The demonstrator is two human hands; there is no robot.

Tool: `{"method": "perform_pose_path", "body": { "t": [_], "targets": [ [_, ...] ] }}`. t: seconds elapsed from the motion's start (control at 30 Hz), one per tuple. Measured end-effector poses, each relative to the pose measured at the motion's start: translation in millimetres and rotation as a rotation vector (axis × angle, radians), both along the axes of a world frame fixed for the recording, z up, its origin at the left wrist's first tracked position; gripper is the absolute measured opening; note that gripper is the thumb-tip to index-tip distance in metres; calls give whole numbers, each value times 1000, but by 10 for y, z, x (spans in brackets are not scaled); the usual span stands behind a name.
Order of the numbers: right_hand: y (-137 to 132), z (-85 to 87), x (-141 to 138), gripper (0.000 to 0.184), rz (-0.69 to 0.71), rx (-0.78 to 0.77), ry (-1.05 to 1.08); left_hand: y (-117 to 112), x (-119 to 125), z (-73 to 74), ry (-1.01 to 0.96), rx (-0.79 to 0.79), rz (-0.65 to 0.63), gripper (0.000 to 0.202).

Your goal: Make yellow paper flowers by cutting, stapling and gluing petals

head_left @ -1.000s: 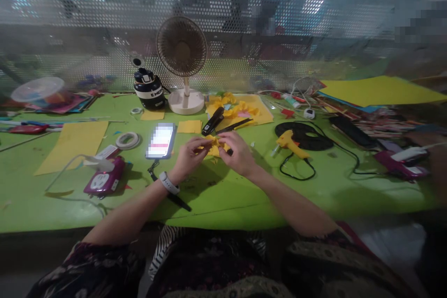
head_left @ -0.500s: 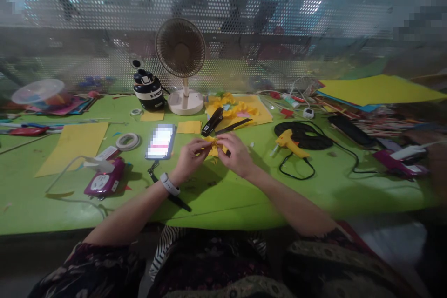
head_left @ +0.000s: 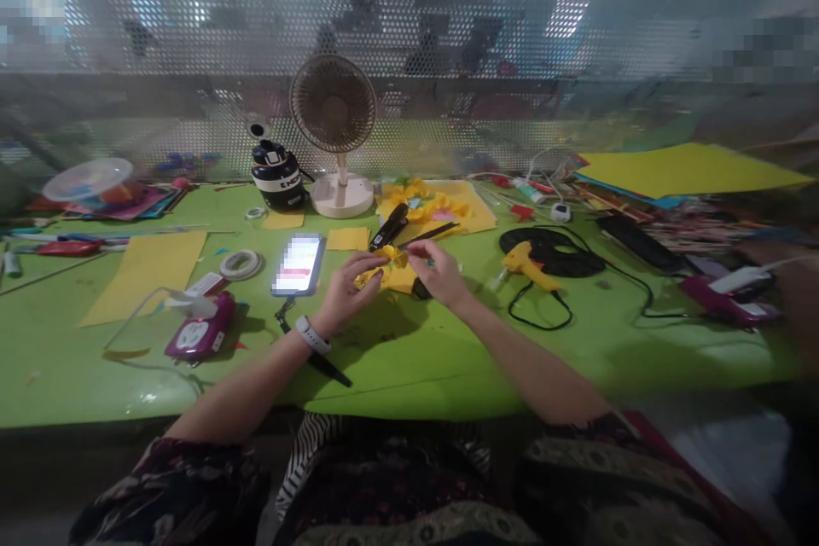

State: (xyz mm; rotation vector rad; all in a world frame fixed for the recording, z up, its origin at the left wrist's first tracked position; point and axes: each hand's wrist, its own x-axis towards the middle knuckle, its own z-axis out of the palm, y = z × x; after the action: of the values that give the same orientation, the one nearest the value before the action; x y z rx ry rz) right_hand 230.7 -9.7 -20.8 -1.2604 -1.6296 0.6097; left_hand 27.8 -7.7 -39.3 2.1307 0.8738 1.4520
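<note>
Over the middle of the green table (head_left: 397, 367) both my hands work a small yellow paper piece (head_left: 392, 270). My left hand (head_left: 349, 290), with a white watch on its wrist, pinches the piece's left side. My right hand (head_left: 436, 271) pinches its right side with thumb and fingers closed. Just behind the hands lie a black stapler (head_left: 390, 227) and black scissors (head_left: 427, 232). A lit phone (head_left: 298, 263) lies flat to the left of my left hand.
A desk fan (head_left: 333, 130) and a black sharpener (head_left: 276, 175) stand at the back. To the right lie a yellow glue gun (head_left: 528, 261) with its black cable and stacked coloured paper (head_left: 684, 167). To the left are a yellow sheet (head_left: 148, 261), tape roll (head_left: 240, 263) and purple socket (head_left: 197, 333).
The view has tilted up a little. My hands have shifted slightly farther from me, and the yellow piece now shows more between them.
</note>
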Motion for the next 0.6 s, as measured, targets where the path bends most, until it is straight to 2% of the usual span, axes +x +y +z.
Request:
{"method": "perform_pose_path", "body": {
  "t": [0.1,0.27,0.4,0.47,0.57,0.6],
  "targets": [
    [0,-2,-7,21,45,-72,32,-18,-10,24,3,-35,-36,21],
    [-18,-8,-20,20,43,-51,22,-33,0,50,-24,-48,-47,23],
    [13,-37,-13,19,60,-32,-20,-59,12,64,-41,-105,-113,23],
    [35,-50,2,19,55,-14,-28,-56,4,79,-91,-115,-58,21],
    [53,-64,21,15,33,2,-47,-10,-31,104,-148,-126,120,22],
    [52,-68,23,15,34,9,-62,12,-44,107,-129,-144,144,24]
  ]
}}
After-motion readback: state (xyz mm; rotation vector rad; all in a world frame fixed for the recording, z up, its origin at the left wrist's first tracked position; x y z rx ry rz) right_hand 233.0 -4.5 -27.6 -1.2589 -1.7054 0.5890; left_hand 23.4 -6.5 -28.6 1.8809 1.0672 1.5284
